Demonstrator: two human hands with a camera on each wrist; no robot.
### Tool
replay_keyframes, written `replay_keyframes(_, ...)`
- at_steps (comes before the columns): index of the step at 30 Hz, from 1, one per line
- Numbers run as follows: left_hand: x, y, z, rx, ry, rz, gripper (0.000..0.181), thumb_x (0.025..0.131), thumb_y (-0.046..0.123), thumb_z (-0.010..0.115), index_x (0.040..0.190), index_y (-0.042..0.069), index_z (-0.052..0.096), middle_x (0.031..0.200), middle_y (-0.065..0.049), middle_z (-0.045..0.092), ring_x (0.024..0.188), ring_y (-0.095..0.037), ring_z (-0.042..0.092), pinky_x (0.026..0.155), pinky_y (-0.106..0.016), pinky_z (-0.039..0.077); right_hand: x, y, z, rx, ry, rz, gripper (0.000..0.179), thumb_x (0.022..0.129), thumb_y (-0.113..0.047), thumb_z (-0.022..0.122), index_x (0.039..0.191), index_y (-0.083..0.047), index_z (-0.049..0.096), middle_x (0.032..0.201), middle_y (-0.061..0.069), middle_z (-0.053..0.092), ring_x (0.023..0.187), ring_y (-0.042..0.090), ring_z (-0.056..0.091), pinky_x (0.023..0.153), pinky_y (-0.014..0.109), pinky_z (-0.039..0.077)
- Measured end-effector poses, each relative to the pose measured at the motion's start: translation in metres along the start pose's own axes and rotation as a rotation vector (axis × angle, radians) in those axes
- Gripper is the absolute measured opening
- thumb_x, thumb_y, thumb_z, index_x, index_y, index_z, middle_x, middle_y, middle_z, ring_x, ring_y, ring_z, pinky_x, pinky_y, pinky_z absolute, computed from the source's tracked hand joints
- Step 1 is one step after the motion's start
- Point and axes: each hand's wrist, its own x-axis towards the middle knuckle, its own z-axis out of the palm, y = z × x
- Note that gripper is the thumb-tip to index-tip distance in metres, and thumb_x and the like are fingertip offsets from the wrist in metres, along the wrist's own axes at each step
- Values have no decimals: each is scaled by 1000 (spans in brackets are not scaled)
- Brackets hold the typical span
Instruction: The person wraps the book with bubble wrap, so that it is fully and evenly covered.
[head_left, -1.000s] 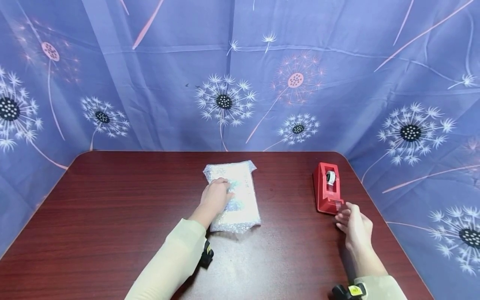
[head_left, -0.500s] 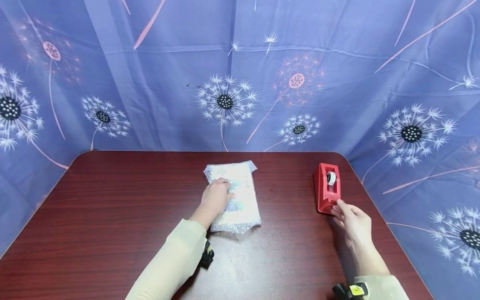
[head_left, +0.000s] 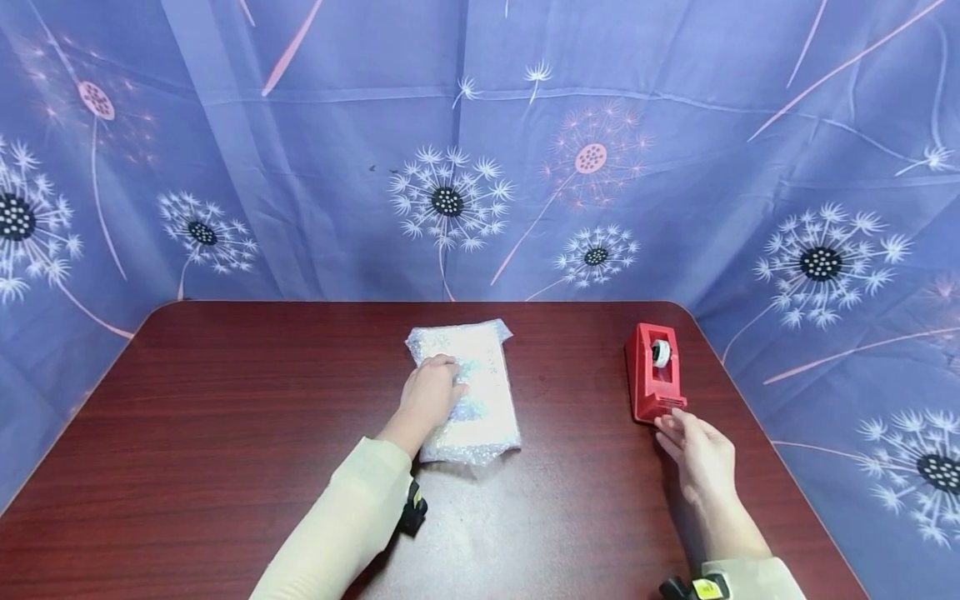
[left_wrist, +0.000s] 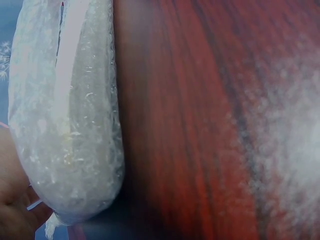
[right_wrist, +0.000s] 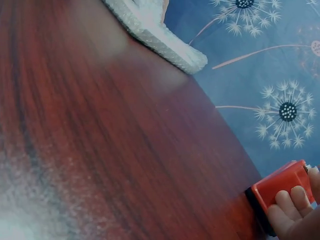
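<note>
A flat package in bubble wrap (head_left: pixel 487 408) lies on the dark red table. My left hand (head_left: pixel 431 392) rests on its left part, fingers laid over the top; in the left wrist view the wrapped edge (left_wrist: pixel 85 125) hides much of that hand (left_wrist: pixel 15 195). A red tape dispenser (head_left: pixel 652 375) with a white roll stands at the right. My right hand (head_left: pixel 705 458) is at its near, cutter end, thumb and forefinger pinched together at the clear tape there. In the right wrist view, other fingers (right_wrist: pixel 287 205) lie against the dispenser's red side (right_wrist: pixel 280 185).
The wooden table (head_left: pixel 225 433) ends at a blue dandelion-print cloth (head_left: pixel 337 192) behind and on both sides. Black wrist cameras sit on both wrists, the left one (head_left: pixel 412 508) near the table surface. The dispenser stands close to the right table edge.
My right hand has moved slightly left, from beyond the dispenser's front corner to its cutter end, then a little toward me. The left hand and package have stayed still.
</note>
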Motion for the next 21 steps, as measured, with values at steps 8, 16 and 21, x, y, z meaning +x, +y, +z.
replay_keyframes(8, 1, 0, 1, -7, 3, 1, 41, 90, 31, 64, 123, 7, 64, 135, -3, 56, 125, -25, 50, 103, -39, 43, 3, 4, -1, -109, 45, 9, 28, 86, -29, 68, 63, -15, 67, 59, -6, 65, 62, 5, 68, 59, 23, 58)
replay_keyframes(16, 1, 0, 1, -1, 3, -1, 41, 90, 32, 63, 123, 8, 63, 134, -3, 56, 125, -24, 50, 103, -39, 43, 10, 5, 2, -182, 65, -12, 34, 89, -25, 65, 57, -14, 61, 57, -8, 63, 61, 3, 67, 59, 22, 58)
replay_keyframes(21, 1, 0, 1, 0, 8, 4, 41, 89, 31, 64, 123, 8, 64, 134, -4, 57, 125, -25, 51, 104, -38, 43, 11, 4, 0, -212, 34, 10, 36, 91, -27, 63, 57, -14, 59, 64, -9, 65, 66, 3, 67, 63, 21, 58)
